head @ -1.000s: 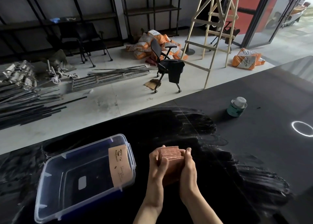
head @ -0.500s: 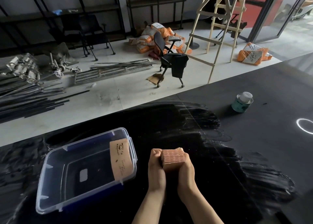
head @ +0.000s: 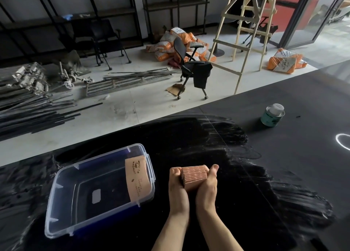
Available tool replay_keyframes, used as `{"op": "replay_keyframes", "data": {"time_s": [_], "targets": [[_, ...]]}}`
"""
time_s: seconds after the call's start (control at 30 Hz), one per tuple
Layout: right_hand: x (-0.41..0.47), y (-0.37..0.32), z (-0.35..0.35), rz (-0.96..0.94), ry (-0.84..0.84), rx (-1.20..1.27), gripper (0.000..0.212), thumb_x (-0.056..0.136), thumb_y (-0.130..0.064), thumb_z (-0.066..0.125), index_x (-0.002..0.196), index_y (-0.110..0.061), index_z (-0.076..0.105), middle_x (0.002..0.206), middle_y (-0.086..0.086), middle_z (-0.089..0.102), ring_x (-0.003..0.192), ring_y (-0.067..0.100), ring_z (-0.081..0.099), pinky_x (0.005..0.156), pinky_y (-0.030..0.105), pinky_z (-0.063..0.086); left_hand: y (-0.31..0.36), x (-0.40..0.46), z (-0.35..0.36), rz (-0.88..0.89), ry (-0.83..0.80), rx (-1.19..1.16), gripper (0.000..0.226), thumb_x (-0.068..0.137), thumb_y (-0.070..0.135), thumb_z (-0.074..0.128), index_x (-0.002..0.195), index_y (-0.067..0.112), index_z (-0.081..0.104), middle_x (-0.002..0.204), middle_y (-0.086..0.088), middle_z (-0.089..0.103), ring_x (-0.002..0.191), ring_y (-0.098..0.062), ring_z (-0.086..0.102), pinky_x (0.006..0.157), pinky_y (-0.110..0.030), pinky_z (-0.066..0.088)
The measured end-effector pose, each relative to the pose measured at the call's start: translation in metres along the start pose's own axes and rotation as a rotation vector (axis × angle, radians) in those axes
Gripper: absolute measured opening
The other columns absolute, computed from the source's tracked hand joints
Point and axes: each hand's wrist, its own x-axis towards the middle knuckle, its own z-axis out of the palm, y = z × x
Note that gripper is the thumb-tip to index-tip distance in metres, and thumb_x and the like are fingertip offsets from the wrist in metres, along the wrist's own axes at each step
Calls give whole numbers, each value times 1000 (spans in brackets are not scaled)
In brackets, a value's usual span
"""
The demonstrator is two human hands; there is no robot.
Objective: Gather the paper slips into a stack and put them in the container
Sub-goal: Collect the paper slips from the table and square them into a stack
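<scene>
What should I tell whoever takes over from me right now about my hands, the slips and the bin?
Left hand and right hand: both pressed on the sides of the stack, holding it on edge over the table.
Bin: left of the hands, open, with one bundle of slips leaning against its right wall.
Done: slips gathered and squared.
Left: move the stack left and set it in the bin.
</scene>
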Motion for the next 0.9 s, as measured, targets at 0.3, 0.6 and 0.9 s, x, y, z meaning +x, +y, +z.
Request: {"op": "replay_keyframes", "data": {"time_s": [0.3,0.6,0.9], "targets": [[21,-14,8,-117,184,-140,86,107,-51,15,76,13,63,62,11,66,61,26,62,63,36,50,18,-25,-14,125,-349,164,39,95,49,42,119,25,63,112,-10,75,98,-23,71,78,-39,54],[33,-7,12,184,209,-113,84,98,-68,16,96,-6,73,100,18,74,95,36,70,101,50,53,17,-21,-39,497,-212,754,47,79,41,77,122,39,58,111,18,72,102,4,69,88,-32,60],[31,-13,-17,-219,70,-171,63,103,-58,31,92,-19,79,88,7,80,86,25,76,88,43,59,34,-23,-43,602,-182,1185,56,85,47,71,135,41,47,123,22,56,112,1,56,99,-25,52]]}}
